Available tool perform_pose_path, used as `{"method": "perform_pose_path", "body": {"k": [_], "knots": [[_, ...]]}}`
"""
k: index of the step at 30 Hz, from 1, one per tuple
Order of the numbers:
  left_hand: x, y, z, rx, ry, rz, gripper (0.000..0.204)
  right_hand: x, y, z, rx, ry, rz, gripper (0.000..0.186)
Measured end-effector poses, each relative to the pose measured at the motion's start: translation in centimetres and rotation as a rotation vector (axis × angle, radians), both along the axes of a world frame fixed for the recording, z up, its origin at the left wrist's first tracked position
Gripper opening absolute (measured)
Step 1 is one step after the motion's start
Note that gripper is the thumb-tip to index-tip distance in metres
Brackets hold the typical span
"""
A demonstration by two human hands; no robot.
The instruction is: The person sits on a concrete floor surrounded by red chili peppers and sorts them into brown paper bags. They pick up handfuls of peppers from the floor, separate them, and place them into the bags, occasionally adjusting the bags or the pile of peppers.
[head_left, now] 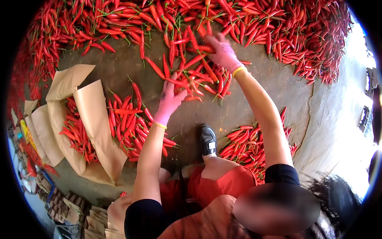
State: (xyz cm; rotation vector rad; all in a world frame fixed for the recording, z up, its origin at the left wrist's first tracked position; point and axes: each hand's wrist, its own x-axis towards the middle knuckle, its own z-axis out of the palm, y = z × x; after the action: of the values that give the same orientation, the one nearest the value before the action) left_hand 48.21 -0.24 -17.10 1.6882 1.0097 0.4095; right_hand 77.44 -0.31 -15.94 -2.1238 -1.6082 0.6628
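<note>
L hand (170, 102), pink-gloved, at loose red chillies (209, 70) on floor (238, 113); cannot tell if pinching (blur). R hand (225, 51): fingers spread at same cluster's far R side. Chillies prob. light, firm, slippery-skinned, bruisable; hold mid-body or by stem.

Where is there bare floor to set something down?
Bare floor: right of the right forearm, below the upper pepper heap; between the shoe and the central peppers; between the paper bag and upper pepper heap. Crowded: upper pepper heap, lower left pile, lower right pile, and between the left hand and right hand.
</note>
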Motion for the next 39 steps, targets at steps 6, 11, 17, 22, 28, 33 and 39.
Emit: {"method": "perform_pose_path", "body": {"k": [6, 11, 17, 22, 28, 33, 39], "knots": [[-6.6, -6.8, 1.3, 0.126, 0.271, -0.284, 0.099, -9.0, -5.9, 0.8, 0.26, -0.314, 0.397, 0.058], [-8.2, -1.9, 9.1, -0.511, 0.305, -0.254, 0.069, -3.7, -8.0, -1.0, 0.098, -0.42, 0.377, 0.071], [-6.1, 1.5, 1.5, 0.403, 0.625, 0.055, 0.039, -6.3, -7.1, 2.4, -0.013, -0.465, 0.275, 0.053], [-5.0, -0.8, -2.0, 0.547, 0.568, 0.121, 0.031, -10.9, -3.0, -0.3, 0.293, -0.568, 0.601, 0.027], [-9.5, -3.9, -1.5, 0.494, 0.694, 0.0, 0.032, -12.0, 1.1, 1.6, 0.123, -0.21, 0.476, 0.03], [-7.7, -2.0, 1.2, 0.26, 0.614, -0.086, 0.017, -7.4, 9.5, -0.3, 0.316, -0.38, -0.054, 0.028], [-7.0, 9.9, 0.8, 0.019, 0.262, 0.389, 0.022, -13.1, 1.7, -2.7, 0.249, -0.358, 0.329, 0.035]]}}
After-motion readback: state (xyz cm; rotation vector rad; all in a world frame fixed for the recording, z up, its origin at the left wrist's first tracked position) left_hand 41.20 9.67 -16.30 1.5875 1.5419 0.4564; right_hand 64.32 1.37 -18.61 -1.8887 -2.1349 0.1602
